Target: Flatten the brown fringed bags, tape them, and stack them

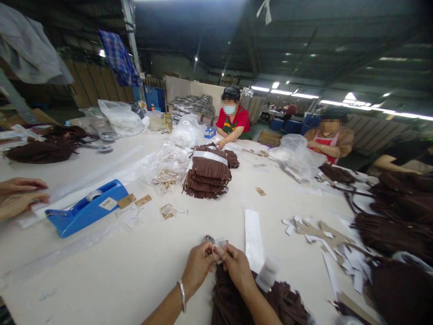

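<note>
Close together at the lower middle, my left hand (199,266) and my right hand (239,267) both pinch a small translucent packet (221,243). A thin white loop shows at my left fingertips; its attachment cannot be made out. Below my hands lies a dark brown fringed bag (230,295), partly hidden by my right forearm. Beside that forearm, on the bag, is a rolled translucent white piece (268,273). Just beyond my left fingers sits a small dark shiny object (209,238), too blurred to name. A white paper strip (253,237) lies flat on the table past my right hand.
A blue tape dispenser (88,207) stands left, near another person's hands (23,194). Ahead are stacked brown fringed bags (209,171) and tags (167,211). Paper scraps (338,248) and brown bags (395,230) cover the right. Co-workers (233,117) are across the table.
</note>
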The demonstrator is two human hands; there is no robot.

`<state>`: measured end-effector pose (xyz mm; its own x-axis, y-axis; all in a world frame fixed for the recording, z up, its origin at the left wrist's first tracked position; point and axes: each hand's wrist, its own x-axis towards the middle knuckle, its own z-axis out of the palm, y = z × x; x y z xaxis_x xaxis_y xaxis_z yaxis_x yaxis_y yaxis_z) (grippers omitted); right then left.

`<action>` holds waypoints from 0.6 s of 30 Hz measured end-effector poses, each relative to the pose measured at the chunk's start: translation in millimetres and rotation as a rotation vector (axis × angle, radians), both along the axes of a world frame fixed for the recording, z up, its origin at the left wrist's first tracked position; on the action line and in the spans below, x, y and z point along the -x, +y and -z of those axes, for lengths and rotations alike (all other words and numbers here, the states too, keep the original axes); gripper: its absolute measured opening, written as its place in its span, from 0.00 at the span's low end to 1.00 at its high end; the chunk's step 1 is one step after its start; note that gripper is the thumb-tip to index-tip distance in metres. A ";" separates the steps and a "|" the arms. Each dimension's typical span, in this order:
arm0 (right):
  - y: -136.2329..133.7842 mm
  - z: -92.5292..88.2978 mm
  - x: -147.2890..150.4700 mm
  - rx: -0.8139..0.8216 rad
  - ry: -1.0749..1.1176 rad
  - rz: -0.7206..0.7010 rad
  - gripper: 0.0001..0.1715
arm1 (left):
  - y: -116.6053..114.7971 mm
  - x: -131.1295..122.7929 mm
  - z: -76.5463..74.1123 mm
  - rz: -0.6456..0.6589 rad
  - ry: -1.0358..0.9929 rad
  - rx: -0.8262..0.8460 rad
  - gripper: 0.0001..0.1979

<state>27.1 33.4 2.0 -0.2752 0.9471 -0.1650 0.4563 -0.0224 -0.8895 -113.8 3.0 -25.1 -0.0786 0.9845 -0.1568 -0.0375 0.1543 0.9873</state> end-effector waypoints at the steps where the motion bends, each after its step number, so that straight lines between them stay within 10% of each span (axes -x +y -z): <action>1: -0.2 -0.1 -0.1 -0.014 -0.014 -0.006 0.22 | 0.5 -0.5 0.7 -0.008 0.001 -0.007 0.08; 18: -3.2 11.9 -0.4 -0.313 -0.313 0.002 0.12 | 3.5 13.3 0.8 0.072 -0.115 0.098 0.14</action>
